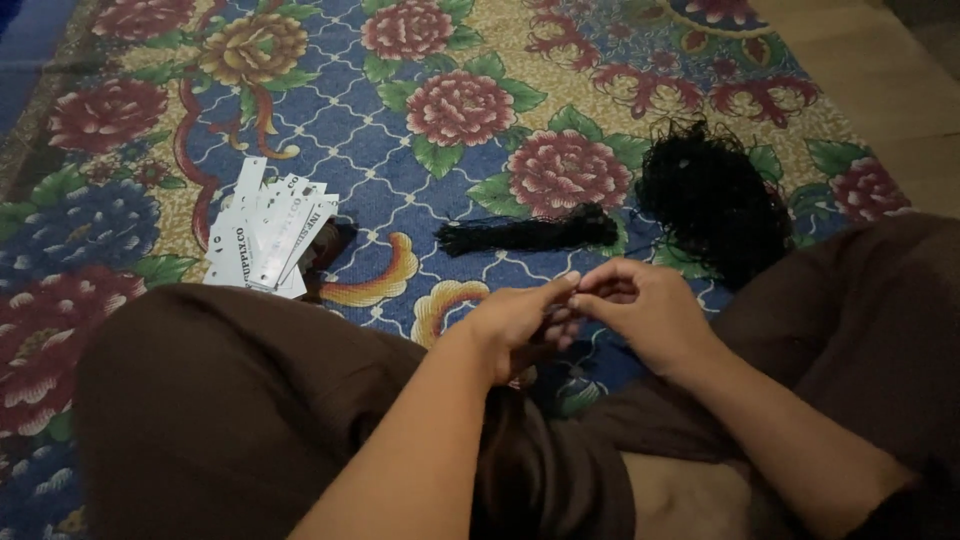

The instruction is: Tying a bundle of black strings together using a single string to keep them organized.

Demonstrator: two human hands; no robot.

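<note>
Left hand (515, 325) and right hand (640, 305) meet fingertip to fingertip at lower centre, pinching a thin black string (553, 318), likely light, limp and best nipped near its end; a tied bundle (530, 235) and loose black heap (712, 195) lie above, white tags (268, 235) at left.

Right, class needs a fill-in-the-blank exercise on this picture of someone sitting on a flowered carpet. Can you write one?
1. The pile of white paper tags lies on the ____ side of the picture.
2. The straight bundle of cords is ____ in colour.
3. The left hand and right hand meet at their ____.
4. The loose tangle of cords rests on the ____.

Missing words: left; black; fingertips; carpet
</note>
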